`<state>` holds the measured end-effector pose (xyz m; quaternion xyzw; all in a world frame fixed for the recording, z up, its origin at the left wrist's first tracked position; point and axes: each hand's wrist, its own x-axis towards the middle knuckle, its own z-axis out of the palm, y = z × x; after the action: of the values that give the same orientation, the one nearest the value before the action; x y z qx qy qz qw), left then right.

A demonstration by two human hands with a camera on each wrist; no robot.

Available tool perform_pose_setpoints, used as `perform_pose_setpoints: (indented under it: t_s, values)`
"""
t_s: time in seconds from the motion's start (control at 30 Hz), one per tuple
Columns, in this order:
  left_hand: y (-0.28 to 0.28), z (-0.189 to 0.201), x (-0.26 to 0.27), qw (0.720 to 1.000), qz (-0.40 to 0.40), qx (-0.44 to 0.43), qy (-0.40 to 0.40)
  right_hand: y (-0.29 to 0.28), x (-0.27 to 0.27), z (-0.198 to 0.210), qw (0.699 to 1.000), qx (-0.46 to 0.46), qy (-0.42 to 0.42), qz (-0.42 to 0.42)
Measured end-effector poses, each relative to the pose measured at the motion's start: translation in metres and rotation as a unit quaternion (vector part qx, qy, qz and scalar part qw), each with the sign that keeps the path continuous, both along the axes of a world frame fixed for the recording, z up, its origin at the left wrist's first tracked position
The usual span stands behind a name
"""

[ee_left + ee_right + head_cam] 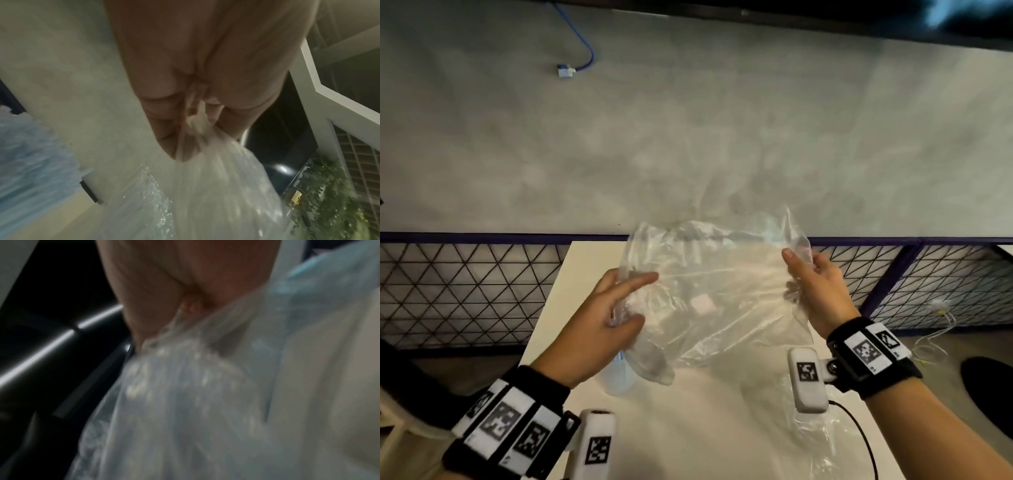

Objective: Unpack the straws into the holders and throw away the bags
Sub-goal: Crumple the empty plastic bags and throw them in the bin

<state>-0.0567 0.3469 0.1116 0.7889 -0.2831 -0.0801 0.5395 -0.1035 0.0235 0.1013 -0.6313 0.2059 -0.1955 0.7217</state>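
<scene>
A clear, crumpled plastic bag [709, 291] hangs spread between both hands above the white table [688, 428]. My left hand [616, 308] pinches its left edge between thumb and fingers. My right hand [808, 274] grips its right edge, thumb on the near side. In the left wrist view the fingers [164, 129] clamp a gathered fold of the bag [205, 186]. The right wrist view is blurred and shows the film [195, 394] running out from under the hand [160, 288]. Through the film a small white patch [702, 305] shows. No straws or holders can be made out.
A second piece of clear plastic [822, 442] lies on the table near my right wrist. A pale blue object [619, 373] sits under my left hand. A black mesh fence [465, 291] runs behind the table, with grey floor [688, 120] and a blue cable [582, 44] beyond.
</scene>
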Motion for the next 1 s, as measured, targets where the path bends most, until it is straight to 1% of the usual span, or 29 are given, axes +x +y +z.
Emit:
perform_pose_setpoints:
  t_s: [0.03, 0.07, 0.1, 0.17, 0.23, 0.3, 0.33, 0.37, 0.4, 0.43, 0.5, 0.53, 0.57, 0.6, 0.63, 0.67, 0.7, 0.73, 0.77, 0.8, 0.87, 0.9, 0.97, 1.0]
  values:
    - [-0.004, 0.001, 0.001, 0.999, 0.036, 0.008, -0.015, -0.001, -0.002, 0.0, 0.999, 0.028, 0.007, 0.041]
    - [-0.007, 0.003, 0.001, 0.997, 0.064, 0.025, -0.032, 0.0, -0.006, 0.001, 0.996, 0.035, 0.01, 0.086]
    - [-0.011, 0.004, 0.0, 0.994, 0.081, 0.051, -0.044, 0.002, -0.008, 0.001, 0.992, 0.016, 0.008, 0.121]
    - [-0.019, 0.003, -0.001, 0.989, 0.091, 0.096, -0.068, 0.015, -0.012, 0.003, 0.985, -0.072, -0.019, 0.156]
    - [-0.029, 0.003, -0.003, 0.987, 0.083, 0.104, -0.091, 0.035, -0.013, 0.006, 0.966, -0.198, -0.063, 0.152]
    - [-0.039, 0.003, -0.005, 0.991, 0.062, 0.076, -0.095, 0.056, -0.012, 0.006, 0.924, -0.347, -0.091, 0.135]
    - [-0.045, 0.004, -0.007, 0.995, 0.047, 0.041, -0.075, 0.067, -0.012, 0.005, 0.9, -0.403, -0.097, 0.135]
    - [-0.051, 0.007, -0.011, 0.998, 0.029, -0.007, -0.046, 0.078, -0.012, 0.004, 0.88, -0.439, -0.104, 0.145]
    - [-0.056, 0.009, -0.014, 0.998, 0.011, -0.052, -0.022, 0.089, -0.013, 0.001, 0.862, -0.466, -0.117, 0.161]
    - [-0.061, 0.01, -0.016, 0.996, -0.002, -0.084, -0.018, 0.098, -0.014, -0.003, 0.845, -0.487, -0.126, 0.181]
    - [-0.066, 0.007, -0.014, 0.993, 0.0, -0.11, -0.028, 0.111, -0.017, -0.007, 0.823, -0.5, -0.116, 0.243]
    - [-0.065, 0.006, -0.012, 0.993, 0.008, -0.114, -0.025, 0.113, -0.019, -0.007, 0.82, -0.486, -0.118, 0.279]
    - [-0.062, 0.004, -0.009, 0.993, 0.017, -0.114, -0.024, 0.111, -0.02, -0.005, 0.826, -0.458, -0.127, 0.303]
    - [-0.058, 0.002, -0.006, 0.993, 0.02, -0.113, -0.019, 0.107, -0.021, -0.001, 0.845, -0.416, -0.139, 0.306]
    - [-0.053, 0.001, -0.004, 0.992, 0.021, -0.121, 0.001, 0.099, -0.02, 0.001, 0.874, -0.368, -0.145, 0.282]
    - [-0.049, 0.001, -0.004, 0.99, 0.018, -0.14, 0.029, 0.09, -0.019, 0.002, 0.902, -0.332, -0.141, 0.236]
    - [-0.045, 0.003, -0.004, 0.985, 0.01, -0.163, 0.054, 0.081, -0.017, 0.002, 0.923, -0.314, -0.123, 0.185]
    - [-0.042, 0.004, -0.005, 0.98, -0.002, -0.186, 0.072, 0.074, -0.014, 0.003, 0.937, -0.299, -0.095, 0.155]
    - [-0.04, 0.006, -0.006, 0.977, -0.014, -0.195, 0.082, 0.067, -0.011, 0.004, 0.948, -0.262, -0.066, 0.166]
    - [-0.039, 0.008, -0.006, 0.977, -0.025, -0.193, 0.083, 0.062, -0.009, 0.005, 0.956, -0.207, -0.042, 0.204]
    - [-0.04, 0.007, -0.005, 0.978, -0.042, -0.186, 0.084, 0.055, -0.008, 0.007, 0.952, -0.106, -0.01, 0.286]
    - [-0.041, 0.007, -0.004, 0.976, -0.047, -0.192, 0.093, 0.056, -0.009, 0.01, 0.948, -0.084, -0.008, 0.308]
    - [-0.04, 0.0, -0.003, 0.965, -0.063, -0.212, 0.143, 0.055, -0.01, 0.014, 0.95, -0.091, -0.032, 0.298]
    - [-0.04, -0.001, -0.004, 0.957, -0.086, -0.214, 0.178, 0.054, -0.009, 0.014, 0.952, -0.097, -0.045, 0.287]
